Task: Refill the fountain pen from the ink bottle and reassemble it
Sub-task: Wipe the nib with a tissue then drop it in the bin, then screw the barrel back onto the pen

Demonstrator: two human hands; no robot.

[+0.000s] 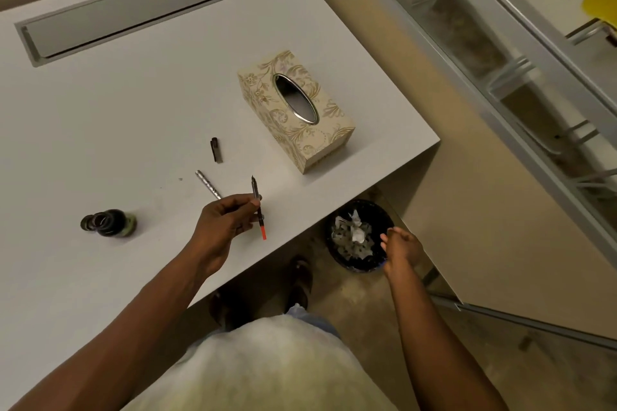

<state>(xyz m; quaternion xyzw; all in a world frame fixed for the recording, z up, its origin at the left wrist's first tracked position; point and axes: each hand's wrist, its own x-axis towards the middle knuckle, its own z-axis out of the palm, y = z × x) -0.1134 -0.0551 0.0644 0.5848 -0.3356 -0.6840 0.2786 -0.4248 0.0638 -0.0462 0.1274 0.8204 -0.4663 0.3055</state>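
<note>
My left hand (224,223) holds the pen's inner section (257,207), a thin dark piece with the nib pointing away and an orange end toward me, just above the white table (100,117). The silver patterned barrel (207,184) lies on the table beside that hand. The dark cap (216,149) lies farther back. The ink bottle (110,223) stands to the left, dark with a round top. My right hand (399,245) hangs off the table's edge over a waste bin (362,236), fingers loosely apart, nothing seen in it.
A cream floral tissue box (295,110) stands at the table's right corner. The black bin on the floor holds crumpled tissues. A grey cable hatch (127,13) is set into the table's far side. A glass partition (500,53) runs along the right.
</note>
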